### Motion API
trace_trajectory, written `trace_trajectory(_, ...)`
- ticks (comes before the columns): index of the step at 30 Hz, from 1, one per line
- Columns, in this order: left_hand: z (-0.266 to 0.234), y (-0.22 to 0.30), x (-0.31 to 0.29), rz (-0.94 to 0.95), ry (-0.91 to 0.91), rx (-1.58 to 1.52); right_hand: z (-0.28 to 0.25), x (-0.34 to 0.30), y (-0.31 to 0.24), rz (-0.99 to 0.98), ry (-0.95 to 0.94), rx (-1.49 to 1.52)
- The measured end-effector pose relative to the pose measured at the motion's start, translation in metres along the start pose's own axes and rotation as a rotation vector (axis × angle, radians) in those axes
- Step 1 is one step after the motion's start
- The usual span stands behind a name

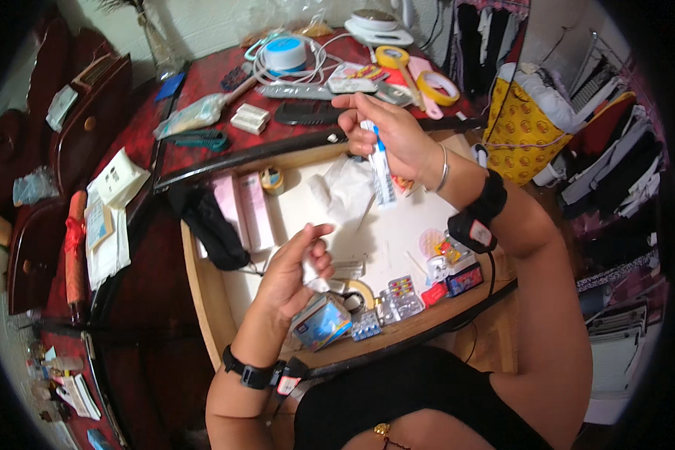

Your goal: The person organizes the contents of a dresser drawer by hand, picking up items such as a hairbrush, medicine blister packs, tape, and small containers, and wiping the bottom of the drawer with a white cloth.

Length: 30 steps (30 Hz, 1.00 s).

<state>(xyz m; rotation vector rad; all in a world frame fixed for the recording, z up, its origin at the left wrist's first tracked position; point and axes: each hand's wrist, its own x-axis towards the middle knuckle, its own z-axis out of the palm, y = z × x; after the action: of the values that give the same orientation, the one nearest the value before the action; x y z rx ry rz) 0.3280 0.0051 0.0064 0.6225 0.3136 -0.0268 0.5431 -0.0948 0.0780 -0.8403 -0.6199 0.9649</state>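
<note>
Found in the right hand (397, 142): a slim white-and-blue tube (382, 178), held tilted, its lower end over the open drawer (201, 304). Lower fingers curled around the tube against the palm; thumb and index finger extended toward the left, close together. Found in the left hand (296, 274), lower and nearer the body: a small white piece (313, 279), partly hidden by bent fingers, with the thumb raised alongside. Material of this piece: cannot tell.

Noted as obstructing: directly behind the tube, a crumpled, translucent white wrapper (343, 189); just under the left hand, a blue box (321, 322), its upper part overlapped by the wrist side, and near it a cream tape ring (362, 292).

Recorded along the drawer's near side: a blue blister strip (365, 325), a silver blister pack with colored capsules (402, 298), a red packet (433, 294) touching or nearly touching a dark box (463, 279). Recorded at the left side: two pink boxes (255, 214) side by side, a black cloth (210, 229), a small tape roll (272, 180).

Observed on the red tabletop beyond: two yellow tape rolls (437, 88), a coiled white cable (322, 64), a teal claw clip (199, 139), a black-handled implement (307, 113), partly near the right fingertips. Observed at far right: a yellow patterned bag (514, 142).
</note>
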Motion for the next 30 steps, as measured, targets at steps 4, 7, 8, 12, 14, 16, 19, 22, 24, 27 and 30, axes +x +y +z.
trace_trajectory(4, 0.013, -0.011, -0.005, -0.011, -0.142, 0.163, 0.022, -0.022, 0.049, -0.006, 0.019, -0.035)
trace_trajectory(7, 0.011, -0.020, -0.007, -0.062, -0.025, 0.225, 0.031, -0.033, 0.075, 0.027, 0.028, -0.336)
trace_trajectory(8, 0.012, -0.021, -0.009, -0.054, 0.010, 0.222, 0.031, -0.031, 0.079, -0.005, -0.006, -0.459)
trace_trajectory(12, 0.002, -0.017, -0.005, 0.059, 0.125, 0.329, 0.017, -0.034, 0.041, 0.213, -0.168, -0.871)
trace_trajectory(14, -0.002, -0.016, -0.005, 0.086, 0.174, 0.412, 0.010, -0.030, 0.017, 0.334, -0.275, -0.812)
trace_trajectory(16, 0.007, -0.014, -0.008, 0.126, 0.174, 0.448, 0.004, -0.030, -0.016, 0.054, -0.212, -0.899)
trace_trajectory(19, 0.015, -0.005, -0.010, 0.153, 0.153, 0.377, -0.004, -0.024, -0.075, -0.448, 0.250, -1.238)
trace_trajectory(22, 0.009, -0.005, -0.004, 0.128, 0.096, 0.374, -0.052, -0.014, -0.093, -0.798, 0.488, -1.549)
trace_trajectory(24, 0.007, -0.009, -0.001, 0.106, 0.112, 0.382, -0.120, 0.012, -0.093, -0.837, 0.376, -2.151)
trace_trajectory(27, 0.001, -0.011, 0.000, 0.082, 0.144, 0.363, -0.112, 0.000, -0.085, -0.110, 0.263, -2.602)
trace_trajectory(30, 0.001, -0.010, -0.001, 0.103, 0.169, 0.328, -0.127, -0.022, -0.081, -0.731, 0.258, -2.197)
